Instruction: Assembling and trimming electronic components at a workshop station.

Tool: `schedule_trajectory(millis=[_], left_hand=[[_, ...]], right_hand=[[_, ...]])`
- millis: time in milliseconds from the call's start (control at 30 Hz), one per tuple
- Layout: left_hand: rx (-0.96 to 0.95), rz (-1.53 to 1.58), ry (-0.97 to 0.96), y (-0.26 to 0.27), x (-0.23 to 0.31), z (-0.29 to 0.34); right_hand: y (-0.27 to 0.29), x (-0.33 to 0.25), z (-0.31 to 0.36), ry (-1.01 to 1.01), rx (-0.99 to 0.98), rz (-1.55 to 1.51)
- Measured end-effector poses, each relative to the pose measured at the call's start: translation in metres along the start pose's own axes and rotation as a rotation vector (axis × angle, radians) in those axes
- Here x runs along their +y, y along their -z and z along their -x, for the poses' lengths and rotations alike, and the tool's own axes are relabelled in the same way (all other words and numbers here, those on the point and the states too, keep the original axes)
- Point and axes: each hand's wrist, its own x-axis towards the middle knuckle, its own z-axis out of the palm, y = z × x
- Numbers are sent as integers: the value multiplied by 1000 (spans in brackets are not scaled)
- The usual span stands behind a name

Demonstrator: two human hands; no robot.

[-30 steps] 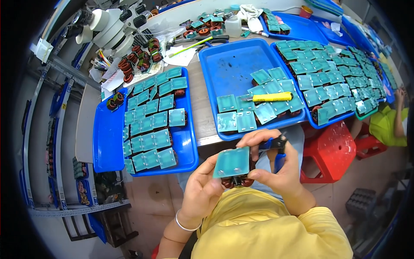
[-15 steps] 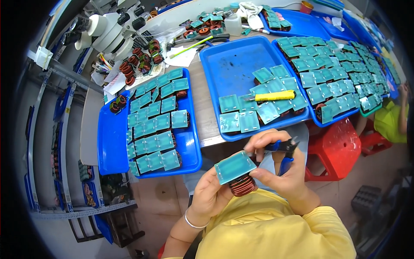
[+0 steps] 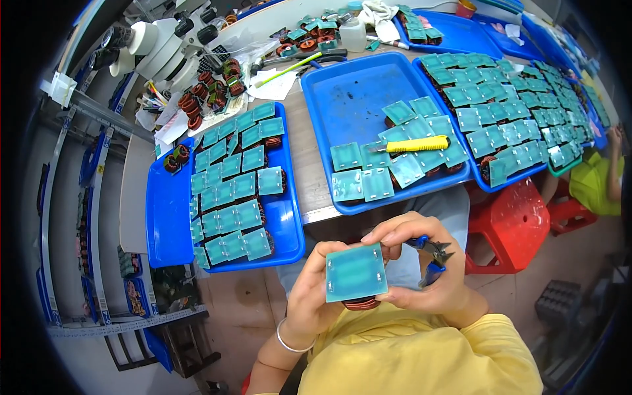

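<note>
A square green circuit board [image 3: 357, 273] faces up in front of my chest, with a copper-wound coil [image 3: 361, 304] attached underneath. My left hand [image 3: 308, 289] is closed on the board's left side and the coil. Blue-handled cutters [image 3: 436, 251] are tucked in my right hand [image 3: 440, 288], their jaws pointing away from the board. Finger and thumb of that same hand pinch the board's right edge at its upper and lower corners. Small silvery spots show near the board's left and right edges.
Ahead, a blue tray [image 3: 355, 99] holds similar boards with a yellow utility knife [image 3: 421, 143] lying across them. More boards fill blue trays at left [image 3: 172, 217] and right. A microscope [image 3: 155, 49] stands far left. Red stools [image 3: 517, 227] and another person's arm [image 3: 614, 174] are at right.
The board has turned from a slant to nearly square-on, showing its face more and less of the coil. My right hand's fingers have shifted along its edge; the cutters remain in that hand.
</note>
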Motion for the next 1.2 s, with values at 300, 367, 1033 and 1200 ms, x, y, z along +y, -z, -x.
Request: schedule_trajectory(millis=[300,367,1033,1200], left_hand=[[-126,-175,-24,4,1,0],[-110,-38,3,3,3,-2],[157,-327,-63,-10,2,0],[205,-512,-160,-6,-1,2]], right_hand=[[4,-7,-1,143,34,254],[9,-5,2,109,130,178],[28,-33,7,112,-388,1032],[26,-42,8,118,-405,1067]])
